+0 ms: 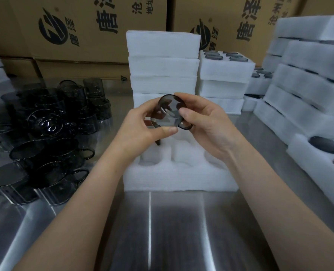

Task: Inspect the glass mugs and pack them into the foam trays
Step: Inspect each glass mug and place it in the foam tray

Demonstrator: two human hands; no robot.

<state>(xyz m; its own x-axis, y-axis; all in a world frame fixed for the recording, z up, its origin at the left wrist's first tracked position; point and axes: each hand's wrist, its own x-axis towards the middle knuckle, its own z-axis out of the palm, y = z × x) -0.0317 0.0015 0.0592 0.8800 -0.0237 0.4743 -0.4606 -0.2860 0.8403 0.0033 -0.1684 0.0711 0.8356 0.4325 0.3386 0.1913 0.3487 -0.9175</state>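
Left hand [142,126] and right hand [205,124] gripping smoky glass mug [167,112] above foam tray [180,178], loose mugs [45,133] at left

Single head-worn wide-angle view, tilted forward and down over the shiny steel worktop [172,231].

The camera looked from above the person's forearms, which rose from the bottom corners and met mid-frame, where the left hand [140,130] and right hand [207,130] held the dark smoked-glass mug [168,112] close to the lens, above the white pocketed foam tray [181,178]. It faced the stack of white foam blocks [163,55] and brown printed cardboard cartons [95,26] behind; its wide field also caught the cluster of loose dark glass mugs [45,124] at left and the filled white foam trays [309,79] at right.
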